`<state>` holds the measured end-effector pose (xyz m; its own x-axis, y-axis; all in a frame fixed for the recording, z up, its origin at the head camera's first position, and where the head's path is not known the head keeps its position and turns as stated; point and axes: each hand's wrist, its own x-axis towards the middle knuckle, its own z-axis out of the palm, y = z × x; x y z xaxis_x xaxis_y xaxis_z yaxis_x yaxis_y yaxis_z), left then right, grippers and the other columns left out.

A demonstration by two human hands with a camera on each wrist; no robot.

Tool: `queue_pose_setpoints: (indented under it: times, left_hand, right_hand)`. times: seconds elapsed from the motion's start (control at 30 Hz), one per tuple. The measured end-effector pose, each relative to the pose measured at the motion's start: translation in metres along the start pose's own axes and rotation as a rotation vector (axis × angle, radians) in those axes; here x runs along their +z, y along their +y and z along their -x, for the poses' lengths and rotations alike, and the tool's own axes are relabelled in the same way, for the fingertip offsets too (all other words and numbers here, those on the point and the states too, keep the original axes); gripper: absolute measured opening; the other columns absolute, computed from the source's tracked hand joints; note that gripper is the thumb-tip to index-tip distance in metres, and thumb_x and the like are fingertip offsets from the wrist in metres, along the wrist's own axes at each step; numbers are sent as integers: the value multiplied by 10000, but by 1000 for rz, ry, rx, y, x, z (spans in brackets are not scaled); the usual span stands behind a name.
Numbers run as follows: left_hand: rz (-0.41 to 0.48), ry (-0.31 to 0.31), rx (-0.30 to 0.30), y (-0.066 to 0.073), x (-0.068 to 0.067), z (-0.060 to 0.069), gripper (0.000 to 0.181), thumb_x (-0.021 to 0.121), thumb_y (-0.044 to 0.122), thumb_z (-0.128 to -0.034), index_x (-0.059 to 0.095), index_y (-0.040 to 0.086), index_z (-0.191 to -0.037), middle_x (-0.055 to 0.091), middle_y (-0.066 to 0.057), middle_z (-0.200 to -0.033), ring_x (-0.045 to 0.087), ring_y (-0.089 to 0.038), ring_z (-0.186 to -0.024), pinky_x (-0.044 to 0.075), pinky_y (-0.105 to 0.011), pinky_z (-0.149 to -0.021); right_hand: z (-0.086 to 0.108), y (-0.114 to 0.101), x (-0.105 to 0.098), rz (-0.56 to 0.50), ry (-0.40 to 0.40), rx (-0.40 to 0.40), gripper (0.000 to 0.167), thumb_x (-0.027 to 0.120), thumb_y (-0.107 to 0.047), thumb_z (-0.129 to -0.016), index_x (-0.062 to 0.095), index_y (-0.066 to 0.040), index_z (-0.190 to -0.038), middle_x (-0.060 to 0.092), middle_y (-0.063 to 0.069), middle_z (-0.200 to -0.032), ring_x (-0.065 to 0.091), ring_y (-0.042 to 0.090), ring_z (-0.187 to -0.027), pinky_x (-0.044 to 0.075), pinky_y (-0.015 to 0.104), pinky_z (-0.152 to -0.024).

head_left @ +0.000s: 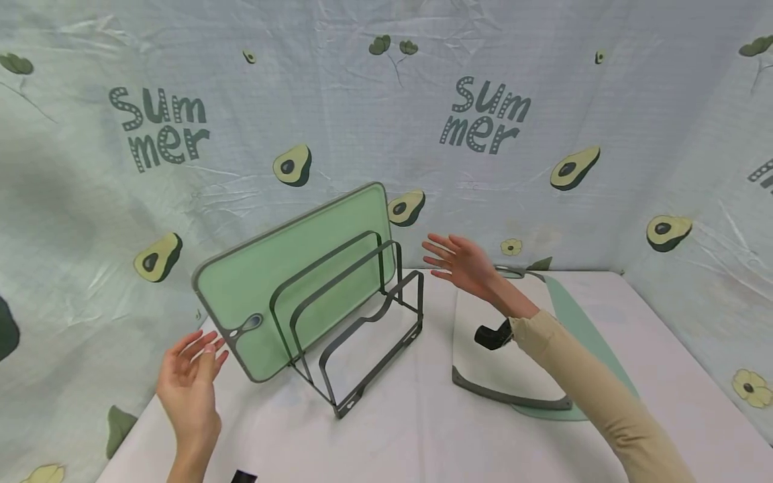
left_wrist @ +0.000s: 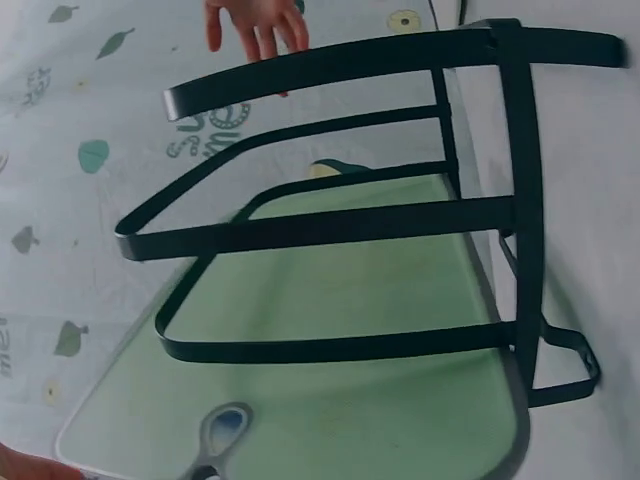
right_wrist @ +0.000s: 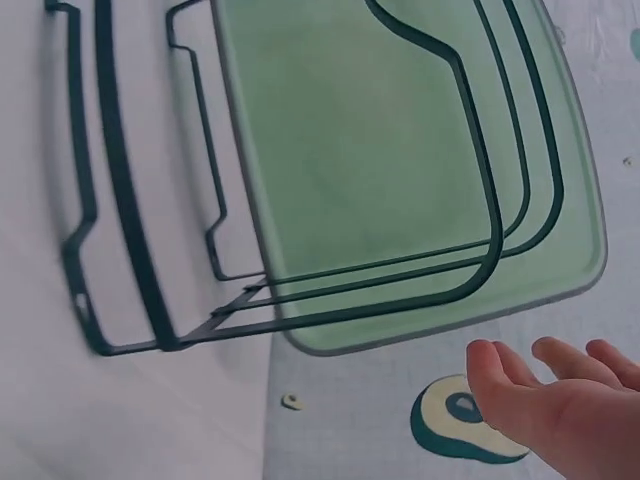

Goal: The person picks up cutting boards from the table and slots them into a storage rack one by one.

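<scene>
A green cutting board (head_left: 326, 235) with a grey rim and a grey, spoon-shaped inset (head_left: 250, 323) near its left end stands upright and slanted at the far side of a dark metal rack (head_left: 377, 362). The rack's several hoops cross in front of the board. My left hand (head_left: 192, 379) is beside the board's left end with fingers loosely spread; contact with the rim cannot be told. Off the rack's right end, my right hand (head_left: 461, 263) is raised with straight fingers and holds nothing. In the right wrist view, the right fingers (right_wrist: 487, 375) are apart from the board.
Two more boards lie overlapped on the right of the table (head_left: 435, 429): a white one with grey ends (head_left: 513, 355) and a green one (head_left: 594, 335) beneath. The right forearm passes above them. A printed cloth (head_left: 362, 100) hangs behind the table.
</scene>
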<state>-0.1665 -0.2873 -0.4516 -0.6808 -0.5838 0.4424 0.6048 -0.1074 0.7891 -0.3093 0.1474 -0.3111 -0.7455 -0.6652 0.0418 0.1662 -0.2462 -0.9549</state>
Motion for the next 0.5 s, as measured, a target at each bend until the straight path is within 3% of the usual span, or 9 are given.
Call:
queue_pose_setpoints:
  times: [0.03,0.1,0.17,0.33,0.4,0.5]
  left_hand:
    - [-10,2,17,-6,-4,-4,378,586,-15,-819,476,-59,-1177,583,-234,-1098,625,-307,-937,539,-312,-715]
    - [11,-37,75,-6,-2,-6,390,581,-15,-822,460,-73,-1188,564,-258,-1116,614,-328,-952,536,-325,-730]
    - [86,-58,86,22,23,2,372,563,-50,-822,452,-108,-1173,575,-258,-1078,621,-320,-926,539,-326,-727]
    - [234,-159,146,116,108,37,251,452,-159,-834,478,-162,-1084,621,-159,-944,643,-224,-856,535,-276,-747]
    - [225,-243,189,129,125,45,237,414,-167,-847,478,-169,-1075,626,-135,-946,641,-199,-873,526,-263,-769]
    - [155,-341,204,133,139,54,232,410,-150,-858,463,-181,-1081,625,-119,-971,631,-178,-901,518,-248,-790]
  right_hand:
    - [6,1,-2,-4,-5,7,526,134,-336,-983,-4,-121,-1443,-36,83,-1516,3,310,-1388,-5,477,-1125]
    - [19,4,-5,-17,-5,21,515,119,-316,-986,-11,-113,-1441,-45,91,-1514,-2,317,-1387,-13,479,-1124]
    - [32,6,-7,-19,-5,38,504,100,-289,-990,-27,-99,-1439,-60,105,-1510,-14,328,-1383,-22,488,-1120]
    - [63,12,-13,81,62,97,503,124,-257,-999,-37,-54,-1430,-48,154,-1501,1,370,-1369,14,515,-1113]
    - [77,15,-16,163,96,123,512,146,-262,-1000,-25,-42,-1429,-30,175,-1496,25,387,-1362,47,525,-1108]
    - [96,20,-21,280,135,156,529,171,-292,-998,0,-39,-1431,3,191,-1493,126,363,-1359,110,521,-1104]
